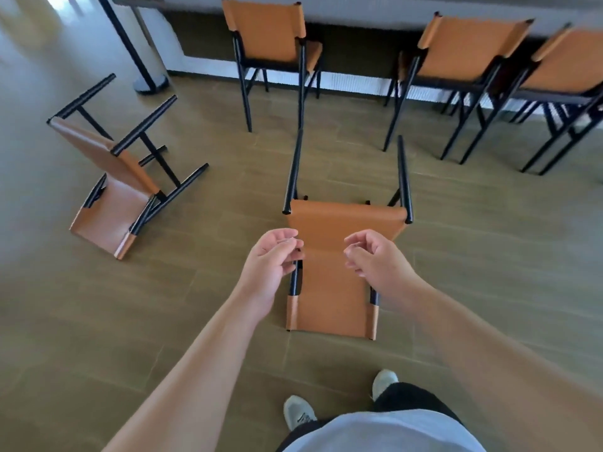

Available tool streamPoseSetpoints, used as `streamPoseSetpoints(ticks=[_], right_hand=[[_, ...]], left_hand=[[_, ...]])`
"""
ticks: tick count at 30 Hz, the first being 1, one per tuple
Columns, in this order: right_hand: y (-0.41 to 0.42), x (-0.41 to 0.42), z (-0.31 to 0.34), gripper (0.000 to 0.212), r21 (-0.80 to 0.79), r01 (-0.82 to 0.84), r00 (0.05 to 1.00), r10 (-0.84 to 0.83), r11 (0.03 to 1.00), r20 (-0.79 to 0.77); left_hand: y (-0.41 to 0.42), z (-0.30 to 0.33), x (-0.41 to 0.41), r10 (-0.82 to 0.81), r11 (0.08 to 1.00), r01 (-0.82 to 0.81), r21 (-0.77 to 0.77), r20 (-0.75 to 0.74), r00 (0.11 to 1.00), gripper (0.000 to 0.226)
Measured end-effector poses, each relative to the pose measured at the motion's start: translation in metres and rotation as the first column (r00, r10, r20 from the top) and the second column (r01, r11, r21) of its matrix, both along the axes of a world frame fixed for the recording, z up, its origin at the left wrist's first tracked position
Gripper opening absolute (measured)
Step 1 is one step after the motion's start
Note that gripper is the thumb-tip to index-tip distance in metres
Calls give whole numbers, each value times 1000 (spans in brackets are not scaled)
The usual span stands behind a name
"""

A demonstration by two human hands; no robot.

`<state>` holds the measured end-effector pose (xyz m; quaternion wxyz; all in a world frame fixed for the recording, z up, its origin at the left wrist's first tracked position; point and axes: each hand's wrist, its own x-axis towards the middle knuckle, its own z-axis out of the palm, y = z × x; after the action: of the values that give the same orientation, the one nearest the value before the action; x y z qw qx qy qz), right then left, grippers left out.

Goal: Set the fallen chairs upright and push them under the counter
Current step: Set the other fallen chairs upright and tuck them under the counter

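A tan chair with black legs (329,288) lies on its back on the floor right in front of me, legs pointing toward the counter (408,8). My left hand (270,259) hovers above its left side and my right hand (375,256) above its right side; both have loosely curled fingers and hold nothing. A second fallen chair (111,187) lies tipped over at the left, legs sticking up and out.
Three upright tan chairs (267,31) (470,50) (564,60) stand at the counter along the far wall. A black post on a round base (150,83) stands at the counter's left end. Wood-look floor (489,256) surrounds the chairs. My feet are at the bottom.
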<state>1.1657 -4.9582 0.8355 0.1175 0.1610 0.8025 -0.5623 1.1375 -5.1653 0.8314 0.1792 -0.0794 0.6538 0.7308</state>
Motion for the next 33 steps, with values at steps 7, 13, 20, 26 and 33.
streamPoseSetpoints(ticks=[7, 13, 20, 26, 33], right_hand=[[65, 19, -17, 14, -24, 110, 991, -108, 994, 78], [120, 10, -37, 14, -92, 133, 987, -123, 987, 105], [162, -16, -65, 16, -205, 108, 982, -72, 973, 177], [170, -30, -83, 16, -231, 178, 970, -132, 957, 204], [161, -35, -123, 15, -200, 293, 940, -244, 935, 239]], left_hand=[[82, -13, -7, -143, 988, 145, -43, 45, 989, 19], [138, -20, -16, -131, 981, 143, -132, 94, 987, 19], [171, -45, -20, -47, 975, 76, -207, 140, 989, 19], [180, -76, -34, -101, 966, 142, -215, 190, 977, 17], [183, -137, -73, -247, 945, 292, -150, 262, 933, 17]])
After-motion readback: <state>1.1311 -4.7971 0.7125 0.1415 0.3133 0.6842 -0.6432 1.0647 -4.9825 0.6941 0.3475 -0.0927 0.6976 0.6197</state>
